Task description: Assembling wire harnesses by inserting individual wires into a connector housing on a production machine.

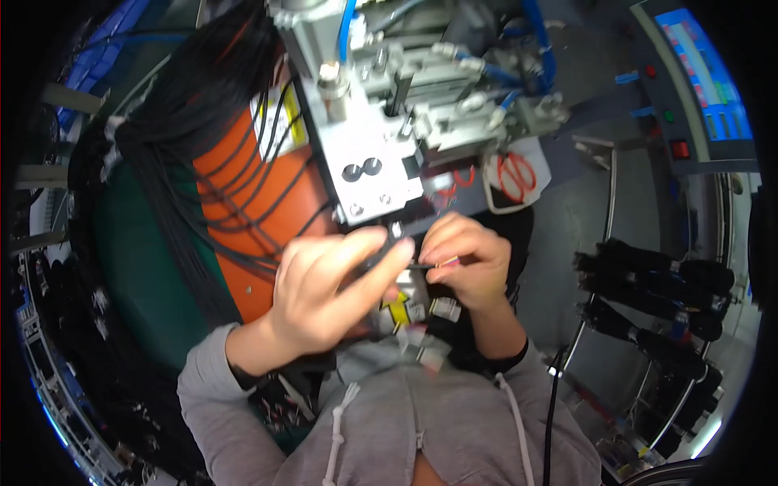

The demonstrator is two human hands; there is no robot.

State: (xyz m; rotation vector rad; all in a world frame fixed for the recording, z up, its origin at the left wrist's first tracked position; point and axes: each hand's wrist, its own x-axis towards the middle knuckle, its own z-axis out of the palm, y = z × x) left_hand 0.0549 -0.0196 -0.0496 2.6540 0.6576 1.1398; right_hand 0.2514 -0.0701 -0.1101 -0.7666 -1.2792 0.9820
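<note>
Both of my hands are raised in front of my body, just below the front of a metal machine block [366, 182]. My left hand [320, 292] is closed, thumb and forefinger pinching a dark cable partly hidden behind the fingers. A short black stretch of the cable [419, 266] bridges the gap to my right hand [470, 259]. The right fingers pinch its end, where small pink and yellow wires [448, 262] show. Whether a connector sits on that end is too blurred to tell.
Black cables [186, 105] lie in a thick bundle at the left, strands crossing an orange surface [243, 206]. Pneumatic fittings with blue hoses [543, 49] top the machine. At right stand a tray with red wire [516, 178], a screen panel [701, 81] and a rack of black bundles [656, 279].
</note>
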